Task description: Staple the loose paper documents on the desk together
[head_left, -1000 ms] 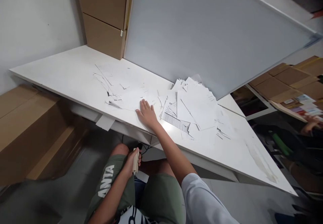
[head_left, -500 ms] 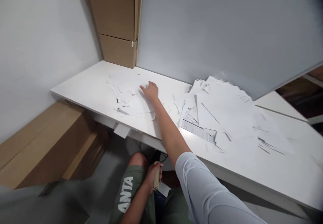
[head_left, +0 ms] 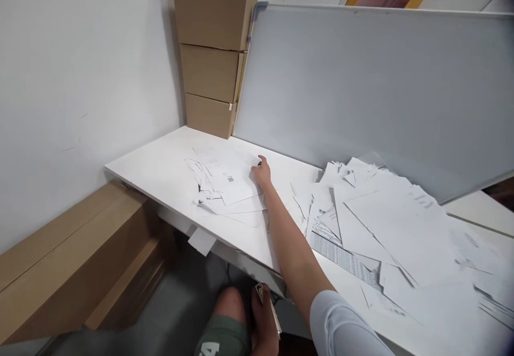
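Right hand (head_left: pixel 262 175) is half curled and not gripping anything, fingertips at the right edge of the smaller pile of loose paper sheets (head_left: pixel 228 184) on a white desk (head_left: pixel 152 168); left hand (head_left: pixel 265 318) is down by the knee (head_left: pixel 229 305), closed around a narrow pale tool (head_left: pixel 270 305), too blurry to name; the bigger paper pile (head_left: pixel 385 233) sits right, against a grey partition board (head_left: pixel 361 88), with stacked cardboard boxes (head_left: pixel 212 51) at the far left.

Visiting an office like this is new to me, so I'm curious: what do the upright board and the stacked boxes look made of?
The upright board looks like a whiteboard: a smooth, pale grey sheet, faintly sheened, inside a thin frame that may be metal. The stacked boxes look like plain brown cardboard: matte, with visible seams and flaps.
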The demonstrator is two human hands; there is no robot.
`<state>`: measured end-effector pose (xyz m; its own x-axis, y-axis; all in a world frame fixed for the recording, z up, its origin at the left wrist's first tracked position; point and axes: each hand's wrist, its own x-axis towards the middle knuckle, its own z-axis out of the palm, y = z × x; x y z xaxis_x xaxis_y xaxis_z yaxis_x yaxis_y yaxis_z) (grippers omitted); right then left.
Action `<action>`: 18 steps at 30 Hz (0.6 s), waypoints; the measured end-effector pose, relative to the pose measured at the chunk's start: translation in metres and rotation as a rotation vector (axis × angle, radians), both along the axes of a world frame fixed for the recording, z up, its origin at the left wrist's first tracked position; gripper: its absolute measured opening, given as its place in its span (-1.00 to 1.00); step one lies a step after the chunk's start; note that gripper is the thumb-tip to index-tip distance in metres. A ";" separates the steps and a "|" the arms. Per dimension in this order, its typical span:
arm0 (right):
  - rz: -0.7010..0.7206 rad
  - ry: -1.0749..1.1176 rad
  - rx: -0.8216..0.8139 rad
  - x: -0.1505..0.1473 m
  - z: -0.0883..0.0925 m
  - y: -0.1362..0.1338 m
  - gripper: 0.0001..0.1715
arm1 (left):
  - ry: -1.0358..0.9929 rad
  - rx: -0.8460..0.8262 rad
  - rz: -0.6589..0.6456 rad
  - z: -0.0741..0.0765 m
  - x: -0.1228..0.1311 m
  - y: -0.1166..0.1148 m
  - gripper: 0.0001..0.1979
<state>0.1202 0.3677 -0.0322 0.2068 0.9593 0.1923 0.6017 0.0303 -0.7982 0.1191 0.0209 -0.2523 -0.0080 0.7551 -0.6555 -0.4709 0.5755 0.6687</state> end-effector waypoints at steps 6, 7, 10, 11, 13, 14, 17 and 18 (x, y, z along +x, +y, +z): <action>-0.162 0.075 0.100 0.012 -0.003 -0.004 -0.35 | 0.214 -0.081 0.210 0.015 0.002 0.000 -0.57; -0.189 0.088 0.117 0.013 -0.003 -0.005 -0.36 | 0.215 -0.093 0.197 0.016 0.001 0.000 -0.58; -0.289 0.142 0.198 0.017 0.002 -0.010 -0.38 | 0.204 -0.102 0.186 0.019 -0.004 -0.002 -0.59; -0.313 0.172 0.236 0.019 0.006 -0.010 -0.39 | 0.199 -0.105 0.187 0.020 -0.006 -0.002 -0.59; -0.319 0.238 0.309 0.023 0.016 -0.008 -0.42 | 0.196 -0.115 0.195 0.021 -0.010 -0.004 -0.59; -0.309 0.267 0.332 0.024 0.021 -0.006 -0.42 | 0.195 -0.119 0.198 0.021 -0.012 -0.005 -0.58; -0.284 0.335 0.323 0.018 0.032 0.005 -0.40 | 0.202 -0.106 0.175 0.020 -0.016 -0.011 -0.56; -0.279 0.360 0.308 0.012 0.032 0.009 -0.41 | 0.214 -0.094 0.137 0.020 -0.018 -0.013 -0.56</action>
